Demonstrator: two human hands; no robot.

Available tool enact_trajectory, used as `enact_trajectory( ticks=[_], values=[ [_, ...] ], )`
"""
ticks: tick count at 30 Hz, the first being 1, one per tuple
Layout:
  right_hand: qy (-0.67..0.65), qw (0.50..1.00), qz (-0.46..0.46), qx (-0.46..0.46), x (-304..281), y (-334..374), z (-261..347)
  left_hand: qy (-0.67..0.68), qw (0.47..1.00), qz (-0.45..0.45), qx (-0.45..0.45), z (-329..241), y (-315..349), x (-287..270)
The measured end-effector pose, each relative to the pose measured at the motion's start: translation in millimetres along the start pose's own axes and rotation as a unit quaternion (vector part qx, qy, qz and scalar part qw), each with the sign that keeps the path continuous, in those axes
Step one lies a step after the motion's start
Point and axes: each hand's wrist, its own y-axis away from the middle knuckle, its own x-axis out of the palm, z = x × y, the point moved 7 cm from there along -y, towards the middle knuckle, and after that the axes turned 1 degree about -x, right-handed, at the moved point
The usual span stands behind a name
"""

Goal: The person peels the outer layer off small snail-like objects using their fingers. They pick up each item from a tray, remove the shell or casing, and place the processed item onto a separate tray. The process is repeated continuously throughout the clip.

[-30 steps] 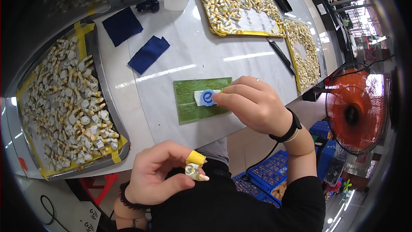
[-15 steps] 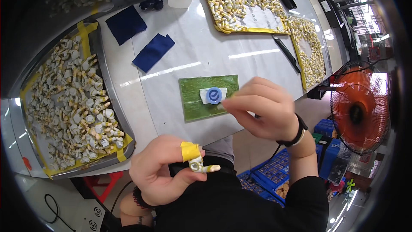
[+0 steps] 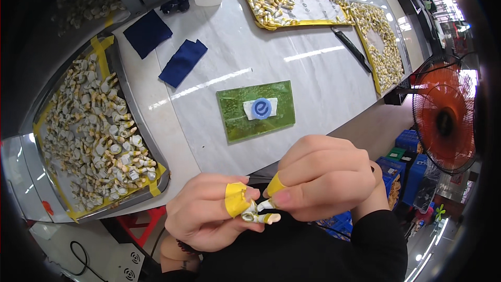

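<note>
The small white-and-yellow piece (image 3: 254, 216) is at the lower centre of the frame, pinched between thumb and fingers of my left hand (image 3: 206, 214), while my right hand (image 3: 326, 177), also closed to a pinch, grips a white stub (image 3: 266, 205) right beside it, joined or separate I cannot tell. I'd judge the piece light, stiff and slightly slick, with its thin tip most fragile, so best held by the thicker body. Beyond, the desk (image 3: 193, 125) carries a green block (image 3: 235, 128) mid-frame, a blue disc (image 3: 262, 108) above it, and a tray (image 3: 140, 112) at left.
</note>
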Motion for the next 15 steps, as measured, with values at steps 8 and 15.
enact_trajectory(
  ticks=[8,15],
  values=[
    [-0.008,1.000,0.007,0.015,1.1,-0.6,3.8,0.004,1.000,-0.014,-0.009,-3.2,2.6,0.2],
    [0.013,1.000,-0.016,0.004,-0.6,3.3,6.4,0.016,1.000,-0.007,-0.017,-2.2,0.8,1.9]
  ],
)
